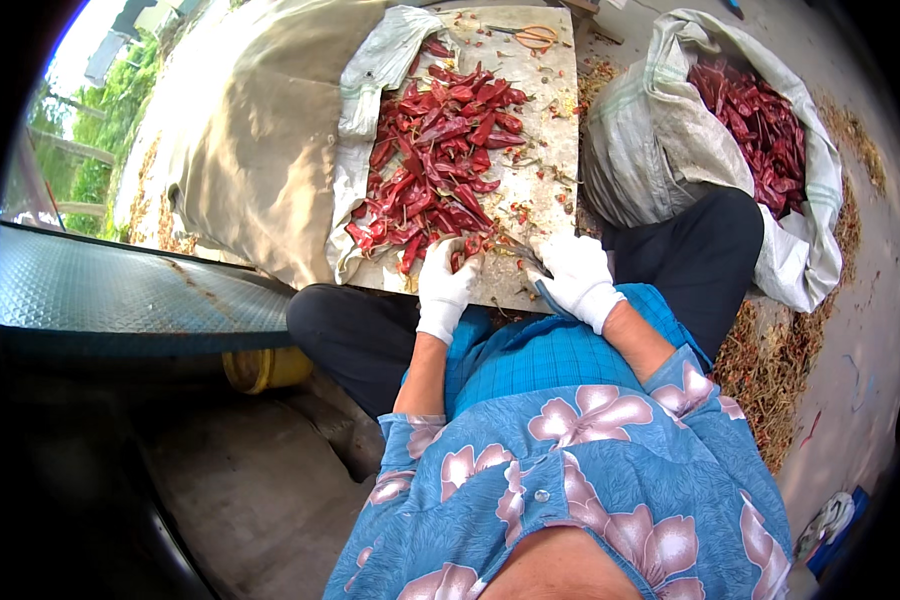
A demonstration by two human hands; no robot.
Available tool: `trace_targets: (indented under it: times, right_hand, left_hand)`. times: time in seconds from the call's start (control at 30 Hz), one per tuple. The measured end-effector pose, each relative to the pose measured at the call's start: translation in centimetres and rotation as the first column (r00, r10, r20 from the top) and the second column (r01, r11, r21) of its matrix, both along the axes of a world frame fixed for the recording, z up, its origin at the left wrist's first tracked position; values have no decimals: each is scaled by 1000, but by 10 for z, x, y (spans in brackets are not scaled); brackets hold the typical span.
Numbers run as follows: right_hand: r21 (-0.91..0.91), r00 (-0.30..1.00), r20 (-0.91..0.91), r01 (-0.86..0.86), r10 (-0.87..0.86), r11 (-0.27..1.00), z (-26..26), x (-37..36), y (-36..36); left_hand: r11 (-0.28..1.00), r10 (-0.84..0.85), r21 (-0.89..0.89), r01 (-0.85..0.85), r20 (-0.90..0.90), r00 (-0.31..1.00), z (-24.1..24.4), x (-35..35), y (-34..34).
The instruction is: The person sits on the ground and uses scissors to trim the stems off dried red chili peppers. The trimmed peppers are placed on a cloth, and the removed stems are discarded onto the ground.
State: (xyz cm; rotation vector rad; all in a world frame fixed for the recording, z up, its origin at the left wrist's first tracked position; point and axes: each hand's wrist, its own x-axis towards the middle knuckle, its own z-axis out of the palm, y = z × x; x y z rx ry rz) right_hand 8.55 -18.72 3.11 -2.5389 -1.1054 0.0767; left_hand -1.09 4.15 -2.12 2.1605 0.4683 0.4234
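Note:
My left hand (446,285), in a white glove, grips a dried red chili pepper (472,245) at the near edge of the board (529,289). A blue-handled pair of scissors (550,295) is in my gloved right hand (576,274). Its dark blades point left, towards the pepper; whether they touch it is too small to tell. Just beyond my hands lies a heap of dried red chilies (442,150) on the board. Cut stems and small bits (525,214) are scattered along the heap's right side.
Orange-handled scissors (534,36) lie at the board's far end. To the right stands an open white woven sack (630,150) of red chilies (754,135). A tan cloth-covered bulk (262,142) is at the left, near a blue metal edge (142,300). Stem litter (769,375) covers some floor.

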Motion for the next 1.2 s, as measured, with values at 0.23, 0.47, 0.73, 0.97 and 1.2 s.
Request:
trace_targets:
  times: [0.23,0.47,0.73,0.97,1.2]
  right_hand:
    - [-28,998,20,-55,56,998,-4,-3,9]
    - [90,986,-150,-59,73,994,-8,-11,9]
    - [332,966,-254,43,45,942,-4,7,2]
    - [219,987,59,-157,147,963,22,4,4]
    - [214,973,132,-213,187,953,23,7,-3]
  left_hand:
    - [886,-51,-463,-19,-138,989,34,2,-21]
    - [873,-6,-487,19,29,1000,7,2,-21]
    - [778,-49,-628,-28,-105,993,34,-7,-25]
    - [809,-110,-586,39,-86,990,50,-19,-36]
    - [870,-60,-493,16,-74,995,65,-21,-51]
